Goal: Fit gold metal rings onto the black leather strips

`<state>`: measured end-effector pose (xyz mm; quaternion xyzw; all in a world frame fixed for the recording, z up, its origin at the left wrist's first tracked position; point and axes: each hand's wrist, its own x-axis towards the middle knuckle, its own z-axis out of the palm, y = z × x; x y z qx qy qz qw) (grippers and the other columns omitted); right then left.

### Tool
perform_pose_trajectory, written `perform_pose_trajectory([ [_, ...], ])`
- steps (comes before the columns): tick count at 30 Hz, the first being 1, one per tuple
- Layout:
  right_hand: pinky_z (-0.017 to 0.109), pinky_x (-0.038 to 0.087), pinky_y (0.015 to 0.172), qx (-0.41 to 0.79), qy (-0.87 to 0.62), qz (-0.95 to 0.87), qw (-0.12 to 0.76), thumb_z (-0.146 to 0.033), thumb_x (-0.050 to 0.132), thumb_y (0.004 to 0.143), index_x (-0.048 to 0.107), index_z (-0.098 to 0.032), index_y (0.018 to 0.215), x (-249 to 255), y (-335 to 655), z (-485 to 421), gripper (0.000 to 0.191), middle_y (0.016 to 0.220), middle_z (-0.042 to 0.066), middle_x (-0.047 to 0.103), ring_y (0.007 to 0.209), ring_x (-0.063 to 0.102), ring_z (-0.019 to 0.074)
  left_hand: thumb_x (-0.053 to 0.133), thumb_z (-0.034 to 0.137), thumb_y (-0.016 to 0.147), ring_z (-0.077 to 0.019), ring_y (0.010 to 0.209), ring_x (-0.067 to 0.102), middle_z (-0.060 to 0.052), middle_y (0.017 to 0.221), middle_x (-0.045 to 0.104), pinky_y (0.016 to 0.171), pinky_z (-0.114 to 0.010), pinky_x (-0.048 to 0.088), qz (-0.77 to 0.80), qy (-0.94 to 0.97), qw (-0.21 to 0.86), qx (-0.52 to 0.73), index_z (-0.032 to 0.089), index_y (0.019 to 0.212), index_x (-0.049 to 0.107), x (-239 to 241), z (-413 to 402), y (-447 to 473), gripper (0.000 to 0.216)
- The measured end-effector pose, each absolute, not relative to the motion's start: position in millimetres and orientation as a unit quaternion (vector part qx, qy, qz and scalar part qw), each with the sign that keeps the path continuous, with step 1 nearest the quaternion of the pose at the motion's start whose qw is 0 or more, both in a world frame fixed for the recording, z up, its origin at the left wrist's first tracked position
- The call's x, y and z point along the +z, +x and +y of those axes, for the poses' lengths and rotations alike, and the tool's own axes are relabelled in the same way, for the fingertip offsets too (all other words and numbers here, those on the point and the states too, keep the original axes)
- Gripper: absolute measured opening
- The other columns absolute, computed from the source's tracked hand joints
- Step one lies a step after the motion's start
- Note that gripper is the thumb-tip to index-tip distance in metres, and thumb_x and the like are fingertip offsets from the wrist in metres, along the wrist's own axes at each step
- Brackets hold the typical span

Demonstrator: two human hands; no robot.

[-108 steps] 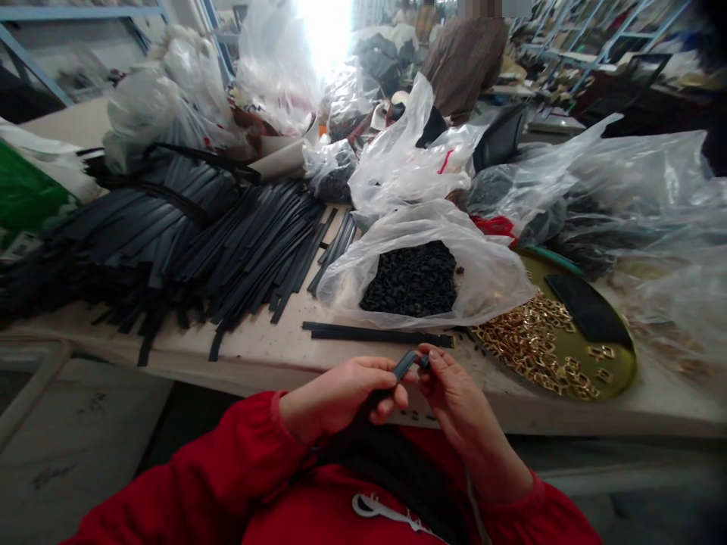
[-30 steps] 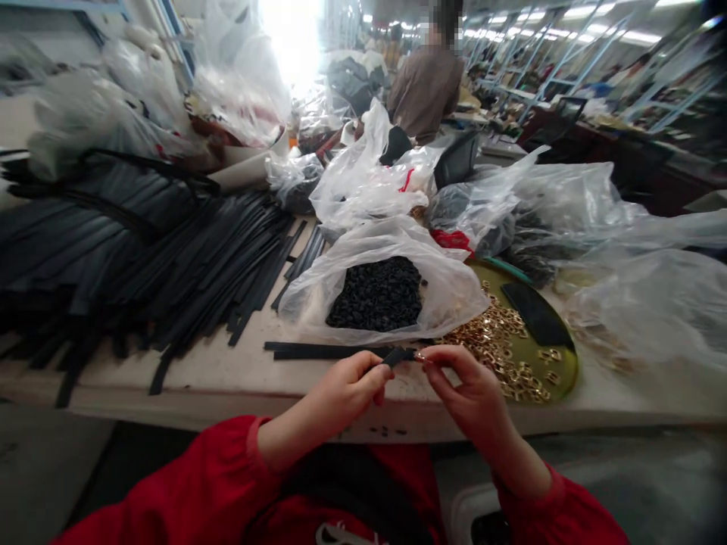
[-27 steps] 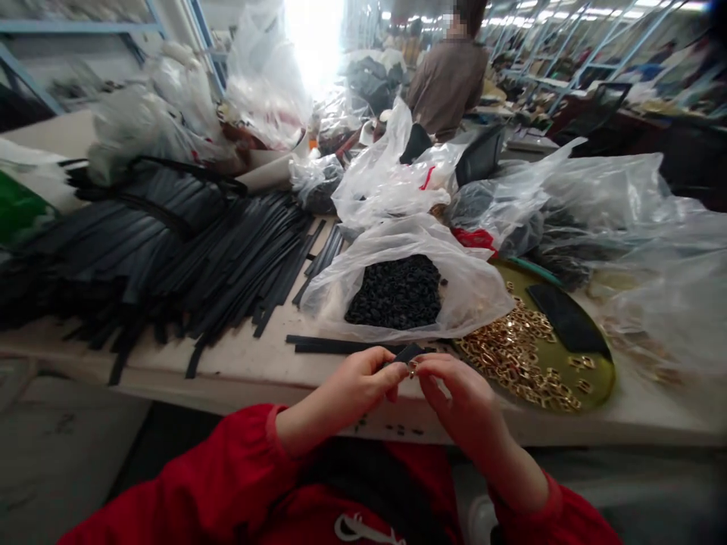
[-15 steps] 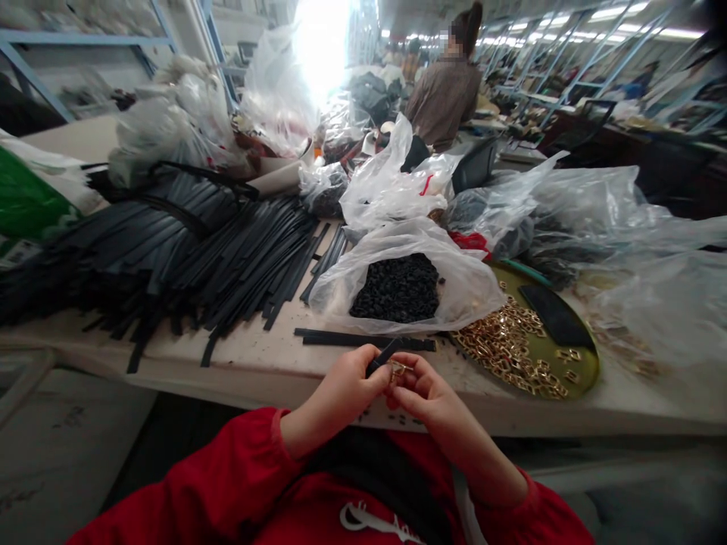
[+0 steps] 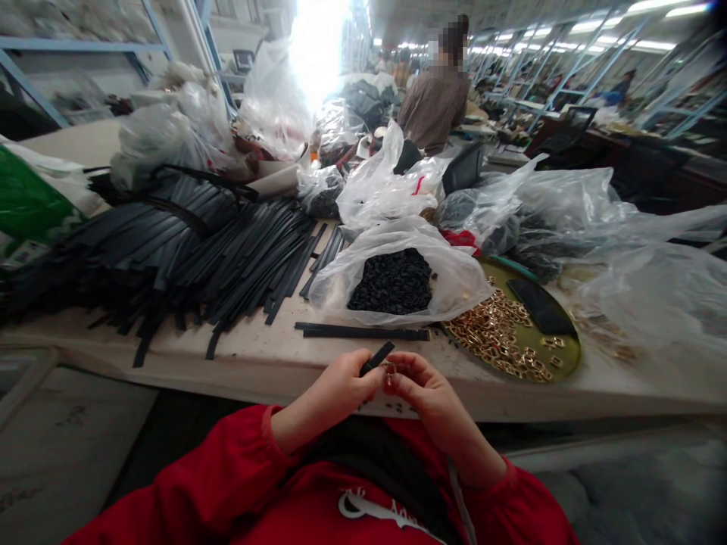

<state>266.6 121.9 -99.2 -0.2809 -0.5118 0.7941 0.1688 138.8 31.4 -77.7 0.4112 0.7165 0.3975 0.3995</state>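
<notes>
Between the thumb and fingers of my left hand (image 5: pixel 349 378) is a flat black strap (image 5: pixel 377 359), its free end sticking up to the right. My right hand (image 5: pixel 417 382) pinches a small gold buckle (image 5: pixel 389 370) right beside the left fingertips. Both hands meet in front of the table's edge, close to my body. The fingers partly hide the buckle, so I cannot tell whether the strap passes through it. Just beyond the hands, a few black straps (image 5: pixel 357 331) lie flat on the table.
A round gold tray (image 5: pixel 571 363) with many gold buckles (image 5: pixel 500 333) stands at the right. An opened plastic bag (image 5: pixel 335 291) holds small black pieces (image 5: pixel 391 281). A large pile of black straps (image 5: pixel 227 257) covers the left. Behind the table is a person (image 5: pixel 435 106).
Both hands have moved slightly left, still held together. The right fingers have shifted on the buckle, and more of the strap's end shows. My view has turned a little.
</notes>
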Motion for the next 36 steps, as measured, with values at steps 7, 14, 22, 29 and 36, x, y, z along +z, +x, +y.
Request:
perform_pose_trajectory([
  [7,0.021,0.042,0.051,0.8,-0.262,-0.51,0.175,-0.032,0.071,0.064,0.051,-0.023,0.093,-105.5,262.3,115.7,0.036,0.062,-0.006,0.06,0.051,0.053,0.0082,0.043,0.032,0.081,-0.0115,0.054,0.046,0.001,0.06,0.054,0.049,-0.022,0.026,0.763,0.488,0.289,0.31,0.016,0.068,0.051,-73.8,27.1,142.3,0.022],
  [14,0.017,0.041,0.051,0.774,-0.294,-0.528,0.189,-0.03,0.07,0.066,0.061,-0.017,0.074,-109.8,263.6,125.8,0.017,0.058,-0.005,0.058,0.052,0.05,0.0056,0.038,0.033,0.085,-0.0121,0.058,0.048,0.001,0.065,0.055,0.051,-0.021,0.029,0.734,0.516,0.333,0.289,0.017,0.074,0.053,-79.6,27.3,135.4,0.024],
  [22,0.018,0.047,0.056,0.871,-0.351,-0.29,0.184,-0.026,0.075,0.059,0.061,-0.02,0.077,-116.5,253.8,119.1,0.024,0.069,-0.006,0.06,0.054,0.054,0.0046,0.033,0.03,0.088,-0.0134,0.069,0.052,-0.002,0.077,0.059,0.062,-0.022,0.036,0.721,0.553,0.327,0.26,0.018,0.08,0.054,-87.2,30.0,130.4,0.026],
  [29,0.019,0.042,0.051,0.79,-0.365,-0.424,0.25,-0.031,0.069,0.067,0.059,-0.019,0.076,-119.3,252.9,122.4,0.019,0.064,-0.005,0.057,0.051,0.051,0.0058,0.034,0.028,0.086,-0.0114,0.059,0.048,0.002,0.064,0.055,0.053,-0.021,0.032,0.718,0.504,0.395,0.273,0.017,0.07,0.053,-84.6,38.2,130.9,0.027],
  [36,0.021,0.04,0.052,0.756,-0.362,-0.494,0.231,-0.037,0.069,0.066,0.057,-0.018,0.071,-116.6,250.5,119.9,0.023,0.06,-0.005,0.055,0.053,0.049,0.008,0.043,0.032,0.081,-0.0095,0.058,0.047,0.004,0.063,0.054,0.055,-0.02,0.036,0.687,0.399,0.477,0.376,0.017,0.077,0.05,-86.1,39.7,130.0,0.018],
])
